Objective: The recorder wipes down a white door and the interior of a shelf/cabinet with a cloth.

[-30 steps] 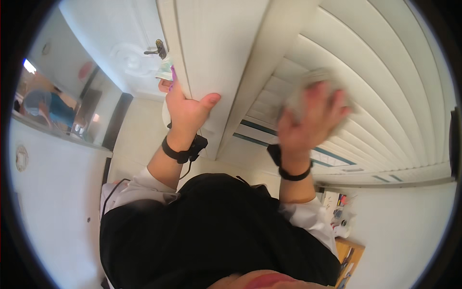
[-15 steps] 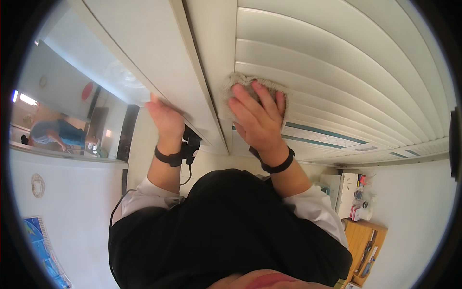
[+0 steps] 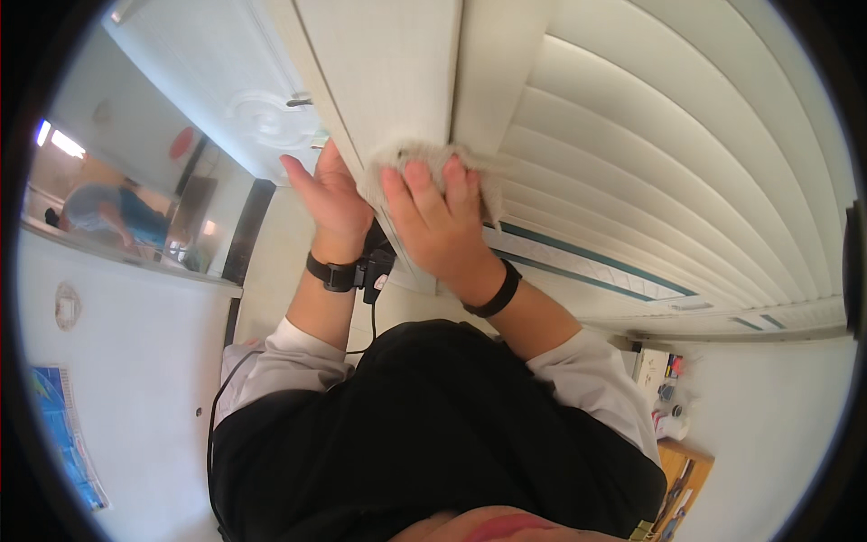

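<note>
My right hand (image 3: 442, 233) presses a beige-grey cloth (image 3: 402, 155) flat against a narrow white upright panel (image 3: 388, 72), its fingers laid over the cloth. The cloth's right end reaches over the gap toward the frame of a white slatted door (image 3: 650, 154). On the other side of the panel's left edge is my left hand (image 3: 339, 203), palm showing and thumb stretched out. No object shows in it, and its fingertips are partly hidden behind the edge. Both wrists wear black bands, and a small dark device with a cable is at the left one.
A white door with a handle (image 3: 298, 102) stands at the far left. Through an opening beyond it, a person (image 3: 108, 217) in a blue garment bends over. A blue poster (image 3: 63, 434) hangs on the left wall. Lower right are a wooden unit (image 3: 691, 470) and small items.
My right hand has moved the cloth left, off the slatted door's frame and onto the narrow panel. The view has shifted, and more of my left palm shows.
</note>
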Demonstrator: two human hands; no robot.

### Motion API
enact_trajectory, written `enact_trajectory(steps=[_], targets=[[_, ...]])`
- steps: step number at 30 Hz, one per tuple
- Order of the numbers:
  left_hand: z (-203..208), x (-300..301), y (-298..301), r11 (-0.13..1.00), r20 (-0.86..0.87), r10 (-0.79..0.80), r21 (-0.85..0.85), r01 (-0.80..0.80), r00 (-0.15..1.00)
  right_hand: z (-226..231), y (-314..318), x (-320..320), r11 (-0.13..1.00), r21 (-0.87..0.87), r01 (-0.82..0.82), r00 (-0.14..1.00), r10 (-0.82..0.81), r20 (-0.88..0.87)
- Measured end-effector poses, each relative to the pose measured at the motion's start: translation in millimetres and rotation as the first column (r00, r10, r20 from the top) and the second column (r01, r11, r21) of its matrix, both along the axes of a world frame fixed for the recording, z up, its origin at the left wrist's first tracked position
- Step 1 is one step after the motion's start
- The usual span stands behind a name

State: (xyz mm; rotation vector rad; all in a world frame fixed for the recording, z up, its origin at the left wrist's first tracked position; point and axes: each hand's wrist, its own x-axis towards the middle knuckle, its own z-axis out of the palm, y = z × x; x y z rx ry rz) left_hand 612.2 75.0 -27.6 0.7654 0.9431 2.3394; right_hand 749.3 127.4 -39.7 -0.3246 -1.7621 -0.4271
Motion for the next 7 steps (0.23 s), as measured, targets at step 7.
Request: enact_trajectory(steps=[7], targets=[[0, 32, 50, 0.999, 0.093, -0.002, 0.041, -0.002, 0.996, -83, 18, 50, 0.885, -0.282, -0.370, 0.893, 0.423, 0.156]])
